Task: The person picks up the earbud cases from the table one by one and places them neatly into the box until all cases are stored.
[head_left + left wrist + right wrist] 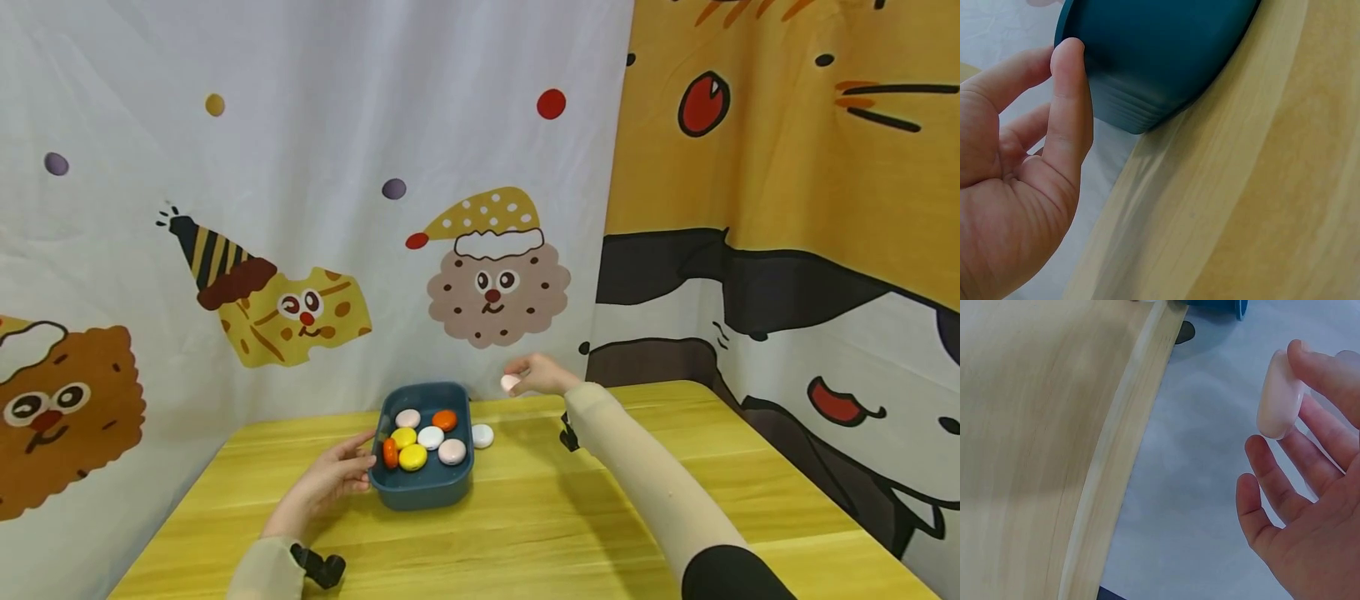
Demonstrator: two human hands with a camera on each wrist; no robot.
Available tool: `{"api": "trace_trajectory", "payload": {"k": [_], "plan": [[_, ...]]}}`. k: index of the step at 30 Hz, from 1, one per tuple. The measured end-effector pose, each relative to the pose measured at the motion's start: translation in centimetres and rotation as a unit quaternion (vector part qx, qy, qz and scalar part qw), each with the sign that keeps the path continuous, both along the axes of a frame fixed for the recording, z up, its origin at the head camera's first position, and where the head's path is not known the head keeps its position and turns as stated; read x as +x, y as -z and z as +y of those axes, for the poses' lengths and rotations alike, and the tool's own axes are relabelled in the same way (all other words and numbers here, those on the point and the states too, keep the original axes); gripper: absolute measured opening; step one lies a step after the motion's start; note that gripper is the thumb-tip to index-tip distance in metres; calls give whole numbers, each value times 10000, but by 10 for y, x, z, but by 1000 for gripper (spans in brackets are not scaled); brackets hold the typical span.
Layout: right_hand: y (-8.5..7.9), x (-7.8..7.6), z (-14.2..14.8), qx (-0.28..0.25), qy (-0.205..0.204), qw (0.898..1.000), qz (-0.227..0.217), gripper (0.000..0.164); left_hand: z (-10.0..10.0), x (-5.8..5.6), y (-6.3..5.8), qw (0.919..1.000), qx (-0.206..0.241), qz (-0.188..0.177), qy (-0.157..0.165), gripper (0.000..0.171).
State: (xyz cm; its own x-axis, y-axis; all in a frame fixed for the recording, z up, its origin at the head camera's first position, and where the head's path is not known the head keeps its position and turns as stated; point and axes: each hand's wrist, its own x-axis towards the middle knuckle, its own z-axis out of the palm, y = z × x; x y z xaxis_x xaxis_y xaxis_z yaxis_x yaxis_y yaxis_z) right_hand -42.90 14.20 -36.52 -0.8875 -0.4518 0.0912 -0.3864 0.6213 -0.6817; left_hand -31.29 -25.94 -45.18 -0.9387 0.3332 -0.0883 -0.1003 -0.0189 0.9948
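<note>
A dark blue plastic bin [423, 498] stands on the wooden table, holding several smooth round pieces: two yellow, two orange, two pale pink and a white one [431, 437]. One orange piece [391, 453] leans on edge against the left wall. My left hand [333, 477] pinches the bin's left rim, thumb [1069, 69] on the near side in the left wrist view. Raised to the right, beyond the bin, my right hand [542, 374] pinches a pale pink round piece [1279, 397] between thumb and fingers. The ring and little fingers bend loosely below it.
Another white round piece [483, 436] lies on the table [540, 517] right against the bin's right side. A white cloth [322, 167] printed with cartoon food hangs behind the table's far edge. An orange cartoon curtain [787, 183] hangs along the right.
</note>
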Motion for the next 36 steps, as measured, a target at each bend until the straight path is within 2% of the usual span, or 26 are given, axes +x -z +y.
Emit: {"api": "trace_trajectory", "payload": {"k": [4, 13, 22, 27, 36], "plan": [[-3, 3, -3, 19, -35, 10000, -6, 50, 0, 0, -1, 10000, 17, -14, 7, 72], [-4, 5, -18, 24, -130, 9999, 17, 45, 1, 2, -1, 9998, -48, -29, -198, 72], [-4, 8, -30, -112, -378, 9992, -65, 46, 0, 2, -2, 9999, -14, -31, -149, 72], [-2, 9, -36, -128, -612, 9980, 49, 45, 1, 2, -1, 9999, 12, -76, -129, 71], [-4, 14, -49, 114, -861, 9962, 100, 47, 1, 2, -4, 9999, 105, -66, 10, 72]]}}
